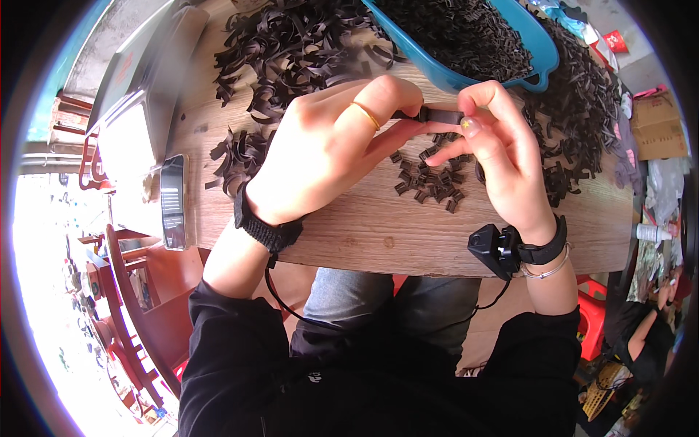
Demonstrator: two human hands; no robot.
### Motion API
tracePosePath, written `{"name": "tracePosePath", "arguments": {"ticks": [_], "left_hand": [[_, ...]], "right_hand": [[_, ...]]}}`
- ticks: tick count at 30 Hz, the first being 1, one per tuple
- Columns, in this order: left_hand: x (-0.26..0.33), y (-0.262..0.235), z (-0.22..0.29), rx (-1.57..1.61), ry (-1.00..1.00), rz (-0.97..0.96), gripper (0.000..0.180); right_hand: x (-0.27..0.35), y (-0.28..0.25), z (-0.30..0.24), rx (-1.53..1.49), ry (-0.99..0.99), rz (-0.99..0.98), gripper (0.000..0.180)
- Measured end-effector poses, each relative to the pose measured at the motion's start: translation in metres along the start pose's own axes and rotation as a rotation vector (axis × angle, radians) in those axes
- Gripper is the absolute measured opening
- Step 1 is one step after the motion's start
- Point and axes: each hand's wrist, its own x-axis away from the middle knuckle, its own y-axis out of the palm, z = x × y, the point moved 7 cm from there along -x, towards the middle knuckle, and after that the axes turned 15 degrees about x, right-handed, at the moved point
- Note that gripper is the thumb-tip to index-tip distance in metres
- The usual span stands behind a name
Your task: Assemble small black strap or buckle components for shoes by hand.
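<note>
Before me stands a wooden table (364, 226). At its far side I see a blue tray (542, 54) filled with small black pieces, and beside it, to the left, a loose pile of black strips (291, 44). A smaller bunch of strips (237, 156) lies nearer to me on the left. More black strips (582, 109) are heaped on the right side of the table. At the left edge of the table stands a weighing scale (138, 138) with a small display. Below the table there are red chairs (124, 291), and a cardboard box (659, 127) is at the far right.
</note>
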Motion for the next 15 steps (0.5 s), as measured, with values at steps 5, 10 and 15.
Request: {"name": "tracePosePath", "arguments": {"ticks": [5,10,15], "left_hand": [[0.002,-0.003,-0.002,0.059,-0.012,0.03,0.033],[0.002,0.002,0.003,0.04,0.082,0.023,0.035],[0.002,0.005,0.006,0.017,0.115,0.016,0.037]], "right_hand": [[-0.006,0.0,0.019,-0.287,0.17,-0.127,0.024],[-0.002,0.013,0.018,-0.211,0.22,-0.121,0.028],[0.0,0.011,0.019,-0.071,0.182,-0.024,0.023]]}}
